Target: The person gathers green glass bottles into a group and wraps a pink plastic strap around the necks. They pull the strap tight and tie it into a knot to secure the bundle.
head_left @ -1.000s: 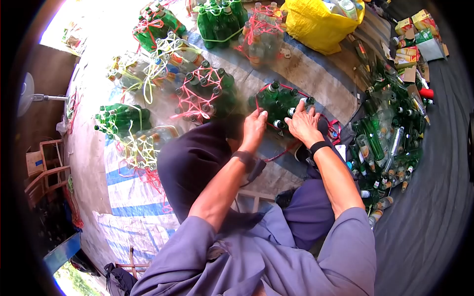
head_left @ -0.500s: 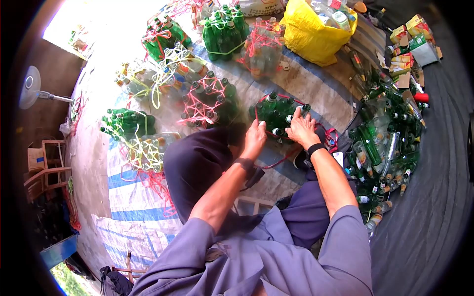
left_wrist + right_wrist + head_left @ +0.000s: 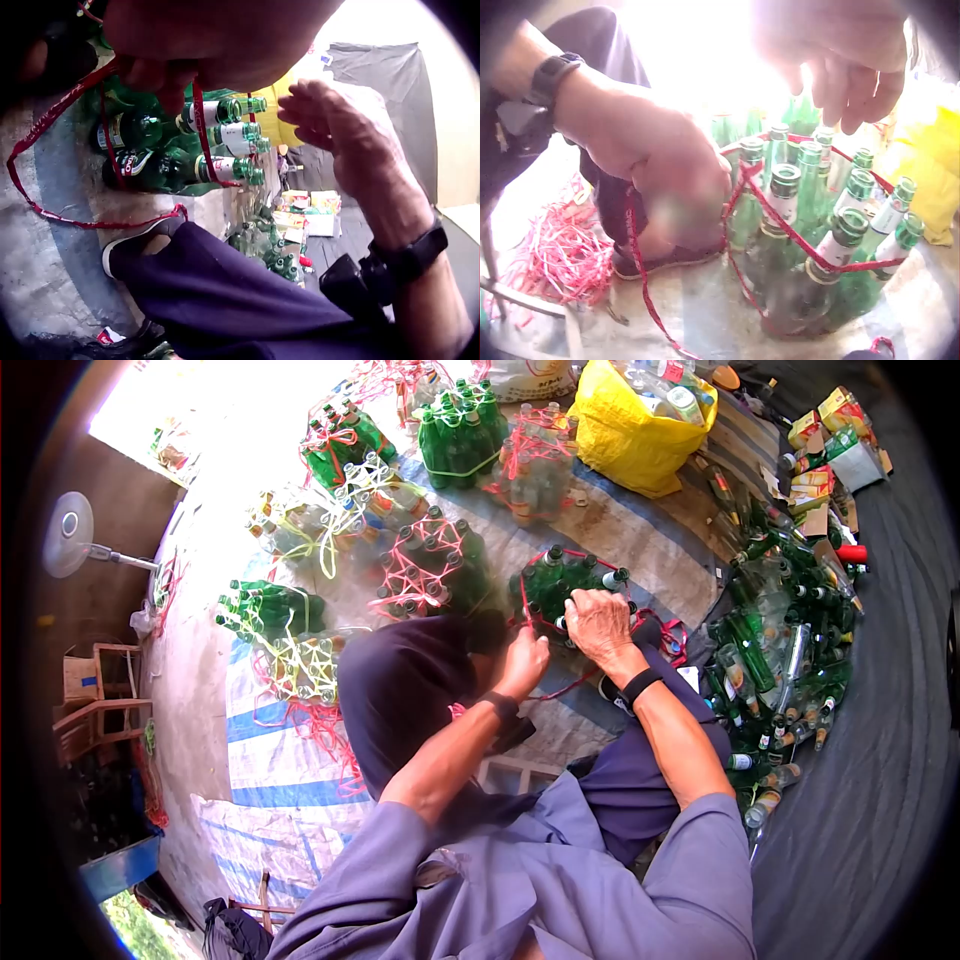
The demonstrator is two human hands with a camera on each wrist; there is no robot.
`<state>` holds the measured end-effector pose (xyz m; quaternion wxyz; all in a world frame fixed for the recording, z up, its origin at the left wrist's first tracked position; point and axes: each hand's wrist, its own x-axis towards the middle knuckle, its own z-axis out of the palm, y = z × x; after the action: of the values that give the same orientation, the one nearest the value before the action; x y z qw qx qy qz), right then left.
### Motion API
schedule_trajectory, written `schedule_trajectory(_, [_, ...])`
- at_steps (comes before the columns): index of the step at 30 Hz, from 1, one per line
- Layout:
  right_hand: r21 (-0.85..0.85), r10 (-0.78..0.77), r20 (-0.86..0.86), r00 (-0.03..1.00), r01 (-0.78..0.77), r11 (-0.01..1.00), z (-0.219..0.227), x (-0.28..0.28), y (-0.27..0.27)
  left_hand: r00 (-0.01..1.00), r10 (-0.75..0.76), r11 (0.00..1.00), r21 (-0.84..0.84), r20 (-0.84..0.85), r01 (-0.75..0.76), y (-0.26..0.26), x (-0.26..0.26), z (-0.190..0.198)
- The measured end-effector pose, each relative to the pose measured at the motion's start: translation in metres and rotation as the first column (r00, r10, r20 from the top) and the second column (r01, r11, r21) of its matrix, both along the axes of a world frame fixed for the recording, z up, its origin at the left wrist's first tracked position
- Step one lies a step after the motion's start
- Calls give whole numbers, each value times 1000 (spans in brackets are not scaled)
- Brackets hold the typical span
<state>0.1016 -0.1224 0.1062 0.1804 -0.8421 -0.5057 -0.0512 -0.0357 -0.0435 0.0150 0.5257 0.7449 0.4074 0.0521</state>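
A cluster of green glass bottles (image 3: 560,580) stands on the tarp in front of the person. A red plastic strip (image 3: 791,234) runs around the bottle necks, and its loose tail (image 3: 64,223) trails toward the person's foot. At the near left side of the cluster, the left hand (image 3: 520,663) grips the strip with curled fingers. The right hand (image 3: 602,628) hovers over the near bottle tops; in the right wrist view its fingers (image 3: 855,97) hang loosely bent above the necks, holding nothing visible.
Bundles of bottles tied with red and yellow strips (image 3: 430,565) stand to the left. Many loose bottles (image 3: 780,650) lie heaped at the right, beside cardboard boxes (image 3: 840,420). A yellow sack (image 3: 625,435) stands behind. Tangled red strips (image 3: 566,255) lie near the person's leg.
The right hand has moved from the bottles' right side leftward and nearer the body, closer to the left hand. The left hand has drawn back slightly, still holding the strip.
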Motion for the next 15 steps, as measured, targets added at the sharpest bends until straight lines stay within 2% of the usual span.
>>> schedule_trajectory(1, [-24,-33,-131,991,30,999,2,-8,3,997,-37,998,54,71,33,-6,-4,-1])
schedule_trajectory(3, [-103,-108,-288,951,82,991,-3,-23,11,990,-105,993,65,92,99,-12,-10,-6])
schedule_trajectory(4, [-133,-142,-376,916,99,986,-3,-29,14,988,-135,990,48,76,132,-14,-13,-14])
schedule_trajectory(5, [-182,-150,-458,876,72,981,-14,-30,16,978,-162,987,1,135,163,-18,-14,-23])
schedule_trajectory(7, [-178,-130,-569,812,33,983,-40,-34,17,938,-316,949,67,143,309,-25,-21,-37])
schedule_trajectory(9, [-174,-109,-593,798,6,985,-68,-33,22,927,-328,943,128,183,308,-36,-27,-51])
schedule_trajectory(11, [-155,-158,-806,571,55,986,-101,-31,28,912,-356,934,102,202,342,-43,-32,-58])
schedule_trajectory(12, [-162,-197,-965,176,196,967,-83,-35,28,915,-393,919,73,92,388,-43,-34,-47])
schedule_trajectory(13, [-160,-194,-966,172,196,968,-89,-37,27,915,-393,919,74,87,388,-42,-35,-36])
schedule_trajectory(15, [-147,-159,-987,8,339,929,-101,-40,24,889,-451,892,5,76,452,-36,-40,-16])
